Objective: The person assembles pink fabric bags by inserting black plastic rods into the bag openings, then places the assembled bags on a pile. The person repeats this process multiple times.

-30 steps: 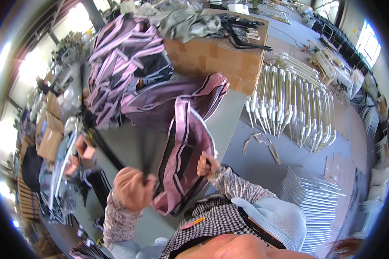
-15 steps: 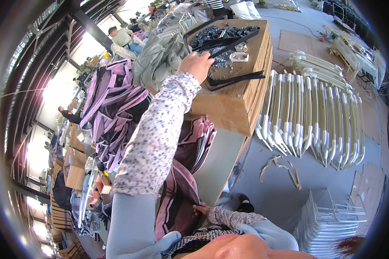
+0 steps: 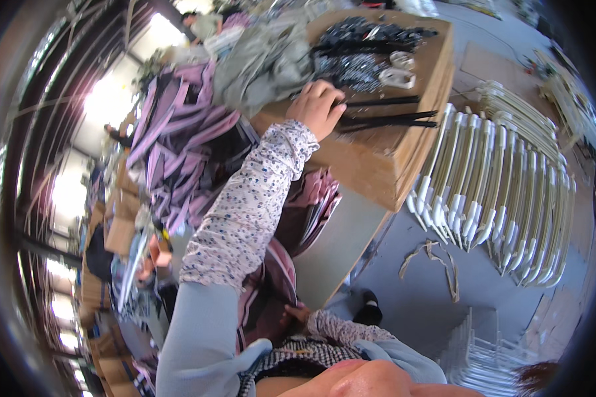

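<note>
My left hand (image 3: 316,109) reaches over the near left part of a cardboard box top (image 3: 371,142). Its fingers are curled round the left end of a thin black bar (image 3: 385,101). Beside this bar lie more black bars (image 3: 394,122). Low in front of me, my right hand (image 3: 295,315) has its fingers closed at the edge of a dark fabric piece with pink trim (image 3: 279,274); its fingertips are partly blurred. Further back on the box are black small parts (image 3: 391,30), loose shiny metal hardware (image 3: 351,71) and pale plastic pieces (image 3: 397,78).
Pink and black fabric (image 3: 185,139) heaps up at the left, with grey-green fabric (image 3: 265,63) behind it. White tubular frames (image 3: 496,192) stand in a row on the floor at right, near a loose strap (image 3: 434,264). More metal frames (image 3: 483,351) are stacked nearer.
My left hand has come lower on the box, bringing the black bar down beside the others. My right hand stays at the fabric edge. The whole view has shifted slightly.
</note>
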The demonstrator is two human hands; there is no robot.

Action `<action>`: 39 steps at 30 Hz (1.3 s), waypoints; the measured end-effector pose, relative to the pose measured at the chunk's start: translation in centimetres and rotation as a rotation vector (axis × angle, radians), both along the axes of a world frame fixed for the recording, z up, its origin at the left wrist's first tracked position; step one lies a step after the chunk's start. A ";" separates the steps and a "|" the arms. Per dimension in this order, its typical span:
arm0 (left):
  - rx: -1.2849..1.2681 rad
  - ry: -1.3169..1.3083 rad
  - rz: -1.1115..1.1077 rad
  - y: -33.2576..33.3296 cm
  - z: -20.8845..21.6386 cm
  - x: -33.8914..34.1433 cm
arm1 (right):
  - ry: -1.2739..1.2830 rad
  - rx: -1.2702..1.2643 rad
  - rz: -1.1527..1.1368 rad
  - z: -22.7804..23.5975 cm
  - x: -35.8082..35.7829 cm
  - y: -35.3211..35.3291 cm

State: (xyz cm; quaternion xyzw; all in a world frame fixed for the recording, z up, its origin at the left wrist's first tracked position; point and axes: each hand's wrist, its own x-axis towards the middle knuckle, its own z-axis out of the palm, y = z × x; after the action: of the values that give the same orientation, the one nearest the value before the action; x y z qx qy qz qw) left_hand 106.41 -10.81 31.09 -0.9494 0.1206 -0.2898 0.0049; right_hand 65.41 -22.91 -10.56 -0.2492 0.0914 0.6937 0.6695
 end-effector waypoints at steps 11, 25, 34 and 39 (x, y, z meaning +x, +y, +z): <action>-0.507 0.541 0.503 2.0 -10.5 -42.9 | -0.077 -0.036 0.085 4.2 2.8 -0.3; -1.201 0.128 0.589 -5.8 -17.5 -71.9 | -0.171 0.936 0.436 30.9 -8.8 10.0; -0.623 0.056 0.901 7.9 -17.1 -90.7 | -0.210 0.693 0.418 26.8 -23.7 22.5; -0.503 0.362 1.033 17.0 -24.5 -95.6 | -0.537 -0.007 0.418 15.2 -26.6 30.3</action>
State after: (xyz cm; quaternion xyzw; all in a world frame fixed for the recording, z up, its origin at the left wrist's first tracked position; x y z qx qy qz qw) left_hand 10.84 6.17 6.57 -0.8916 -0.4294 -0.1034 -0.1001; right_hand 38.85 7.37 4.68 -0.4387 -0.1390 0.7252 0.5122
